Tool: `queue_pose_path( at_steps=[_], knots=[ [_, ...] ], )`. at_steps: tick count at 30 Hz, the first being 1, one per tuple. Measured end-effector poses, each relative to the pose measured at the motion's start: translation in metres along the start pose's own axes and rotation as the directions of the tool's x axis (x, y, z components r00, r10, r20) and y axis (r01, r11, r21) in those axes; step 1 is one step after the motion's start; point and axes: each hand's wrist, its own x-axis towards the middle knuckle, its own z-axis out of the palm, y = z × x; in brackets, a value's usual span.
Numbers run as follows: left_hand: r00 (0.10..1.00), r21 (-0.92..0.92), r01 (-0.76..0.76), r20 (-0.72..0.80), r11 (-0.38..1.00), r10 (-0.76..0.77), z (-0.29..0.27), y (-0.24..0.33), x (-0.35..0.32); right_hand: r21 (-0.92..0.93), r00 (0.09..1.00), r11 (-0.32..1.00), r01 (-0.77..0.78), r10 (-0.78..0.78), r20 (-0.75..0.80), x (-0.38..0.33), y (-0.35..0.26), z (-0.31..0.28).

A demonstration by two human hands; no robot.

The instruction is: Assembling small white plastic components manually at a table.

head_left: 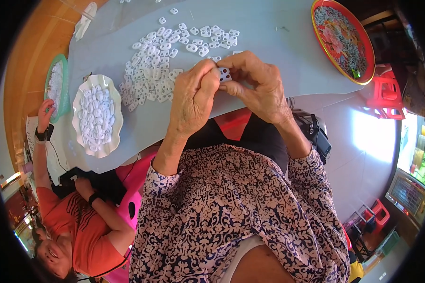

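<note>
pale grey tabletop carries a loose heap of white plastic pieces just beyond the hands. one small white plastic piece with two holes is pinched between both hands, above the near edge. it looks light, stiff and smooth, so a little slippery; the flat sides seem the best place to hold. left hand is curled narrow, fingertips on the piece. right hand is closed around its other side.

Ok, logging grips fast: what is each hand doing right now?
Left hand: fingers closed, pinching the small white plastic two-hole piece.
Right hand: fingers closed on the same piece from the other side.
</note>
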Motion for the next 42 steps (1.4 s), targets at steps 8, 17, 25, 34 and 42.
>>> queue_pose_path(
  at_steps=[8, 17, 25, 34, 42],
  knots=[
    [0.999, -0.026, 0.033, 0.035, 0.999, -0.032, 0.0002, 0.0020, -0.0009, -0.029, 0.999, 0.999, 0.031, -0.029, 0.039, 0.0003, -0.0045, -0.0042],
    [0.995, -0.033, 0.077, 0.068, 0.996, -0.075, 0.0015, 0.0006, -0.0013, -0.013, 0.999, 0.999, 0.048, -0.048, 0.026, -0.0014, -0.0031, -0.0059],
    [0.993, -0.113, 0.113, 0.055, 0.987, -0.107, 0.0037, 0.0051, -0.0035, -0.069, 0.996, 0.994, 0.087, -0.086, 0.016, -0.0027, -0.0018, -0.0054],
    [0.997, -0.089, 0.075, 0.012, 0.993, -0.075, -0.0004, -0.0002, -0.0051, 0.184, 0.991, 0.977, -0.108, 0.091, 0.100, -0.0015, -0.0028, -0.0053],
    [0.999, -0.047, 0.040, -0.002, 0.998, -0.041, 0.0026, 0.0019, -0.0044, 0.210, 0.988, 0.968, -0.136, 0.119, 0.095, 0.0000, 0.0003, -0.0067]
  ],
)
